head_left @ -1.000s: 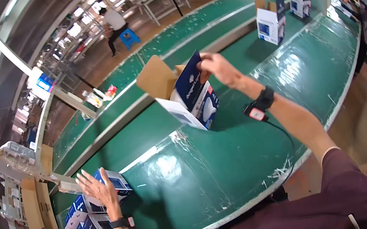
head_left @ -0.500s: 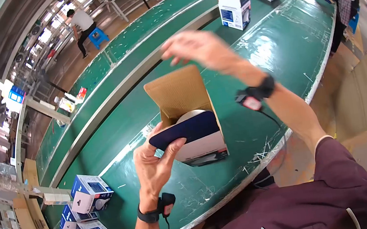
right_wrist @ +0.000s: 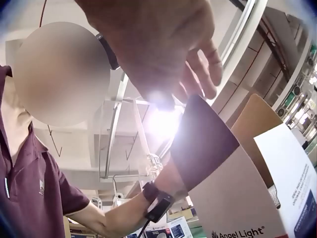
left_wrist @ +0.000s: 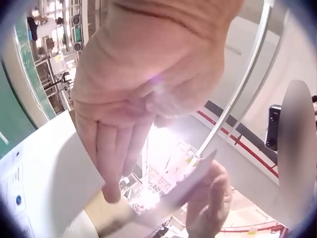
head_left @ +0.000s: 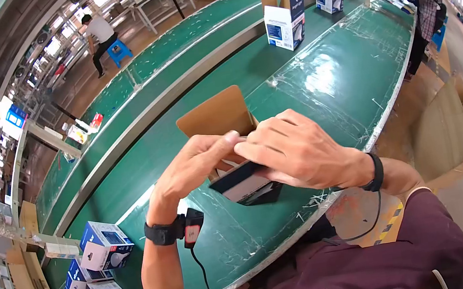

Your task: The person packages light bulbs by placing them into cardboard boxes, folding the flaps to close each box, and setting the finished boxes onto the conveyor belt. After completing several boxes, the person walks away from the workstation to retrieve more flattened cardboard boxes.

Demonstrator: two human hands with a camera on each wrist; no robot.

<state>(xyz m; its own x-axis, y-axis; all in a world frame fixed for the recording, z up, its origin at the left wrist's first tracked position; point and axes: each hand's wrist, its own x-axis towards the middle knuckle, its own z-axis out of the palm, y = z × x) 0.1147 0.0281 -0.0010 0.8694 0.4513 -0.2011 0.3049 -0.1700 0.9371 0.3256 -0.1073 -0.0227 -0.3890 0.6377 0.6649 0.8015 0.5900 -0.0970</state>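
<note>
Two hands meet over an open Angel Light carton

The long green work surface (head_left: 224, 253) fills most of the head view. Across it, the left forearm rises from the bottom edge and the right forearm slants in from the lower right, both wrists strapped in black. The carton (head_left: 251, 194) stands on the green surface between them, its brown-lined flap (head_left: 215, 114) raised at the far side. The right hand (head_left: 301, 149) arches palm down, its fingers bent, pinching the dark blue flap (head_left: 235, 177) at the near side. The left hand (head_left: 193, 165) tilts inward over the opening, its fingers straight and pressed together, the thumb stretched toward the right fingertips; whether they touch, I cannot tell. Left of the arms sit the stacked bulb boxes (head_left: 103, 244); farther off, two open cartons (head_left: 285, 26) stand upright.
</note>
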